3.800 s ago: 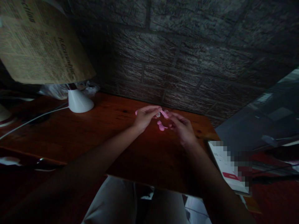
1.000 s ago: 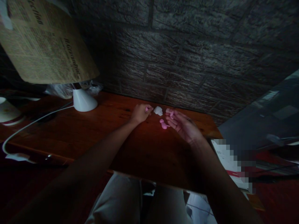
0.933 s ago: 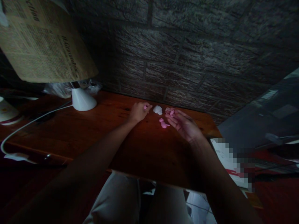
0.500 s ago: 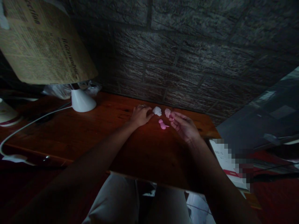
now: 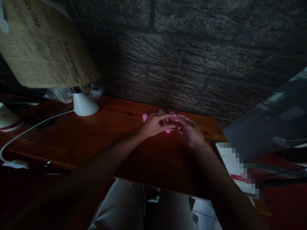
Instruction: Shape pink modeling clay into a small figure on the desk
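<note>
A small piece of pink modelling clay (image 5: 176,118) is pinched in the fingertips of my right hand (image 5: 191,130). My left hand (image 5: 154,125) is right beside it, fingers curved and thumb apart, the fingertips close to the pink piece; whether they touch it I cannot make out. Under the left thumb, a pink clay figure (image 5: 168,130) with a thin pointed end lies on the table, its upper part covered. Beyond the left hand a white lump (image 5: 161,111) is mostly hidden. To the left of that hand sits another pink lump (image 5: 145,117).
The wooden table (image 5: 115,127) meets a dark brick wall (image 5: 153,64). At the left stands a lamp with a white base (image 5: 85,104) and a newsprint shade (image 5: 52,48); its white cable (image 5: 35,127) crosses the table. A paper cup (image 5: 8,118) is at the far left, a white box (image 5: 230,163) at the right.
My left hand has moved right, from beside the white lump to my right fingertips, and now covers most of the lump and part of the figure. My right hand stays nearly in place.
</note>
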The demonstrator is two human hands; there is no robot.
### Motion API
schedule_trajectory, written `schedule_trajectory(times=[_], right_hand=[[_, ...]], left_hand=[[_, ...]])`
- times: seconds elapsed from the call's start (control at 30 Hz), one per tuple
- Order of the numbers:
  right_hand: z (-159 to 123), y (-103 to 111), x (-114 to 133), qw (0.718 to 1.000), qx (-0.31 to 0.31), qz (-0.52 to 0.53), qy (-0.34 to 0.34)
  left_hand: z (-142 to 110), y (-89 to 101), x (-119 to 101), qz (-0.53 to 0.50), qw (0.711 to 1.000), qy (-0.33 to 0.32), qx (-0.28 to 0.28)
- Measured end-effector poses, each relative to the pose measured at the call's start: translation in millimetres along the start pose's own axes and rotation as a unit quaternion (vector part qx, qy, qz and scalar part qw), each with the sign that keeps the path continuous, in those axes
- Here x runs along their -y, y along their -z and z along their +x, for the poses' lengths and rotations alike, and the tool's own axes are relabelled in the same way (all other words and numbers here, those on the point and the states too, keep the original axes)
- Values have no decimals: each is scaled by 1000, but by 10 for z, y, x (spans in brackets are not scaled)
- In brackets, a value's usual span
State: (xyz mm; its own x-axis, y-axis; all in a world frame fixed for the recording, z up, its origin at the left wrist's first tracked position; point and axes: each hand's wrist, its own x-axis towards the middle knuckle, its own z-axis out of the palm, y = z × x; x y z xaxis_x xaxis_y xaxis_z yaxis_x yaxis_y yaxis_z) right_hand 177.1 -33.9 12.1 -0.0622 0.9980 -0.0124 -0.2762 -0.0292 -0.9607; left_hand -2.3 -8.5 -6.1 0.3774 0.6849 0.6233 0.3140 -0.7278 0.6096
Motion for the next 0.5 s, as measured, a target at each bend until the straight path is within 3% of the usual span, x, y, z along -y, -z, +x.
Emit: schedule_trajectory(times=[0.17,0.3,0.5], right_hand=[[3,-27,-36,997,63,-36,21],[5,-15,-57,997,62,-42,21],[-12,-11,-49,997,65,-43,9]], left_hand=[[15,-30,-27,-10,999,21,-34],[29,-60,20,-78,995,51,-26],[54,-84,132,-261,951,166,-17]])
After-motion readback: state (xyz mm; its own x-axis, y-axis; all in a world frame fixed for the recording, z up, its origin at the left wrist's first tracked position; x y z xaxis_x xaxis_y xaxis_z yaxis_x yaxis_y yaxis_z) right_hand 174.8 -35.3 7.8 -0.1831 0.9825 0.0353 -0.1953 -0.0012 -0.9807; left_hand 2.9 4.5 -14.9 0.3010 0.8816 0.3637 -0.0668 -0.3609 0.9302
